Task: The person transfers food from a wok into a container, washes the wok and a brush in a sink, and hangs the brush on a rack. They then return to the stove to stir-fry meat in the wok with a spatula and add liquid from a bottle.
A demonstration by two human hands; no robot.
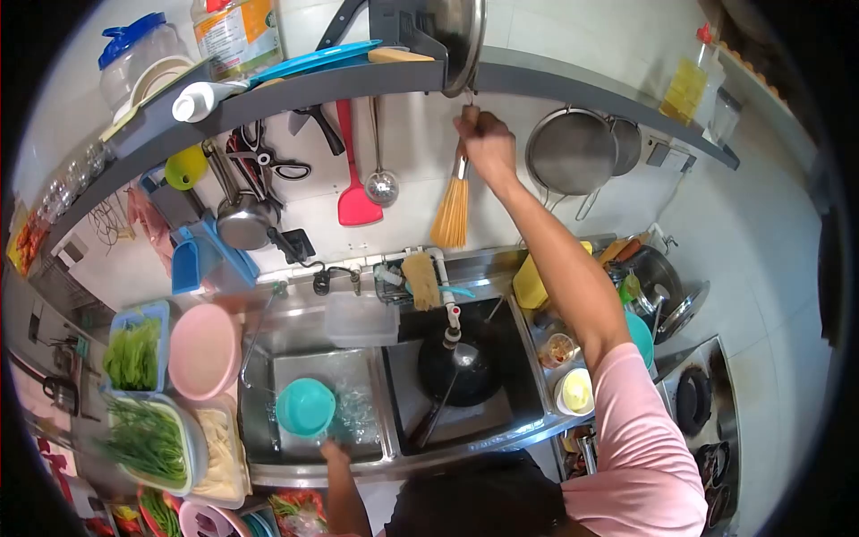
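My right hand (487, 141) is raised to the rail under the wall shelf, its fingers closed round the handle of a bamboo brush (452, 213). The bristles of the brush point down, against the white wall. Low on the left, my left hand (335, 450) is at the front edge of the left sink basin (295, 367), fingers closed at the rim of a turquoise bowl (305, 407). Rippling water lies in the basin beside the bowl. A black wok (458, 380) with a metal ladle (464, 357) sits in the right basin.
Strainers (571, 152), a red spatula (360, 202) and a skimmer (382, 187) hang beside the brush. Left of the sink stand a pink basin (205, 352) and trays of greens (136, 353). A yellow container (534, 282) and a white tub (574, 392) stand right of the sink.
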